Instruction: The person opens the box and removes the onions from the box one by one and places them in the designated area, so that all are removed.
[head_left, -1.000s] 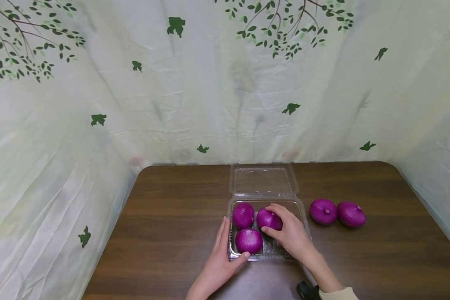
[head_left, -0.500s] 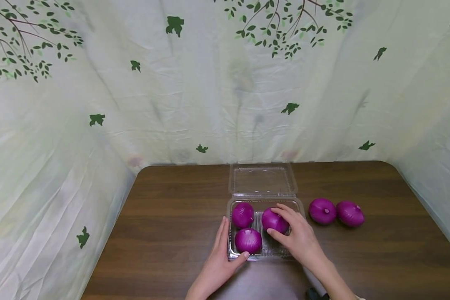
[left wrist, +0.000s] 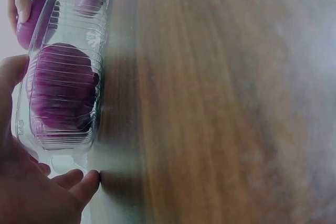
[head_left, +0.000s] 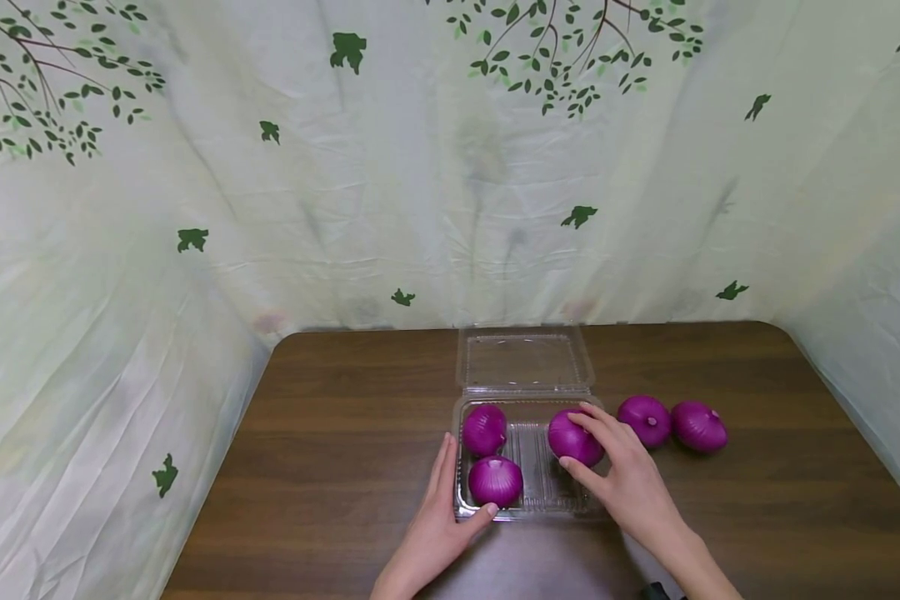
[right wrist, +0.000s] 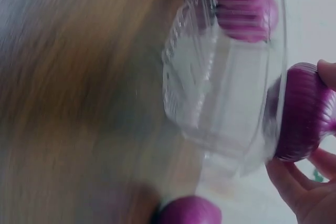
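My right hand holds a purple onion between thumb and fingers over the right part of a clear plastic clamshell box. In the right wrist view this onion appears above the box's rim. Two more purple onions, a rear one and a front one, sit inside on the left. With fingers straight along the box's left side and the thumb at its front rim, my left hand steadies the near-left corner. The left wrist view shows that thumb against the rim.
The clear lid lies folded back behind the box. To the right, two purple onions, one nearer and one farther right, rest side by side on the brown wooden table. A leaf-patterned curtain hangs behind it.
My right hand has moved the held onion to the right, from beside the left pair towards the box's right side. The left hand has stayed in place.
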A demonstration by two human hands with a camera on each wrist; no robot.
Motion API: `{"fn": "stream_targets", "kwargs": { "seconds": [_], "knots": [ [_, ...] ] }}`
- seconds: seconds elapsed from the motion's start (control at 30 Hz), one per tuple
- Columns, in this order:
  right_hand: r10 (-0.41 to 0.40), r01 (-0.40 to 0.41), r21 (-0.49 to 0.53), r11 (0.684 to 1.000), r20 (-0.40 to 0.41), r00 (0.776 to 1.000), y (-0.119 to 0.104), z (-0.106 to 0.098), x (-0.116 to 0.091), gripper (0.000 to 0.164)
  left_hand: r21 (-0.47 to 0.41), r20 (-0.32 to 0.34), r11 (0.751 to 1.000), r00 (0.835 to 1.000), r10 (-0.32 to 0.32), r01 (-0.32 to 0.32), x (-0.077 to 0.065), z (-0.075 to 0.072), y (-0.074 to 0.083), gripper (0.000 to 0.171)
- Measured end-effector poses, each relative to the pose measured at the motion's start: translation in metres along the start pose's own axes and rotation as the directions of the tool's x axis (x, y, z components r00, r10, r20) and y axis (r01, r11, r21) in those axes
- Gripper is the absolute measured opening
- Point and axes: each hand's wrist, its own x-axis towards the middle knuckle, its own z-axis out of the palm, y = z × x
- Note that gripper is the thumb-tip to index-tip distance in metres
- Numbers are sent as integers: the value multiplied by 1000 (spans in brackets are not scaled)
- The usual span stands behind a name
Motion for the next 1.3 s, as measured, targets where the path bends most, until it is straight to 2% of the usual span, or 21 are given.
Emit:
{"fn": "stream_targets", "kwargs": {
  "seconds": [0.13, 0.43, 0.73, 0.97, 1.3],
  "knots": [
    [15, -15, -13, 1000, -18, 1000, 5, -10, -2, 56, 1, -1, 1000, 1000, 1, -1, 0, 0, 0, 105],
    [7, -11, -39, 999, -125, 992, 19, -29, -4, 61, 10, 0, 1000, 1000, 2, -2, 1, 0, 0, 105],
    [0, -7, -27, 1000, -242, 970, 36, -43, -9, 65, 9, 3, 1000, 1000, 0, 0, 0, 1, -2, 105],
    [65, -71, -10, 997, -304, 951, 45, -56, -17, 64, 13, -3, 1000, 1000, 8, -8, 1, 2, -3, 105],
    [156, -170, -14, 985, -317, 935, 59, -77, -24, 65, 8, -7, 1000, 1000, 13, -13, 0, 2, -3, 105]
  ]
}}
